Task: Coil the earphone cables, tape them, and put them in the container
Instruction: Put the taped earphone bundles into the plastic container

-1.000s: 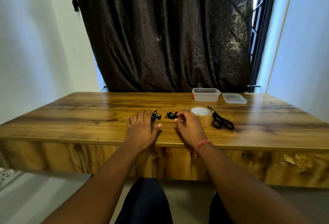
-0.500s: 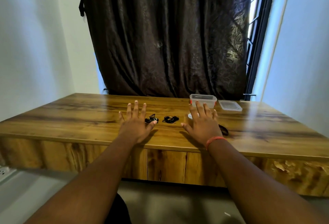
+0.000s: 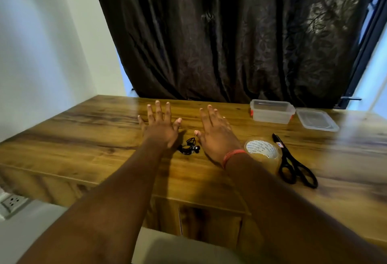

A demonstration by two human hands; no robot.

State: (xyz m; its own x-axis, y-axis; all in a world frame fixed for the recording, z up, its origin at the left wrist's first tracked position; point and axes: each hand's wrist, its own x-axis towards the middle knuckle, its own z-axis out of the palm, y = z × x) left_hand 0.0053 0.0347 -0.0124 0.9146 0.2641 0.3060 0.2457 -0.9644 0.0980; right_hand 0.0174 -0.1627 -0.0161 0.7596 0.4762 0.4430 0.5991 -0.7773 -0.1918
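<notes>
A small black earphone bundle (image 3: pixel 189 148) lies on the wooden table (image 3: pixel 83 138) between my two hands. My left hand (image 3: pixel 160 125) is spread with straight fingers just left of it, holding nothing. Just right of the bundle my right hand (image 3: pixel 216 136) is also spread flat, and it hides whatever lies under it. A roll of clear tape (image 3: pixel 262 154) stands beside my right wrist. Black scissors (image 3: pixel 293 165) lie to the right of the tape. The clear plastic container (image 3: pixel 271 111) sits open at the back of the table, its lid (image 3: pixel 316 119) flat beside it.
A dark curtain (image 3: pixel 230 33) hangs behind the table's far edge. A white wall stands to the left, with a power socket (image 3: pixel 11 202) low down near the floor. The table's front edge runs below my forearms.
The view has swung and come closer. My right hand moved left off the tape and scissors, which now show. Only one earphone bundle is visible between the hands instead of two.
</notes>
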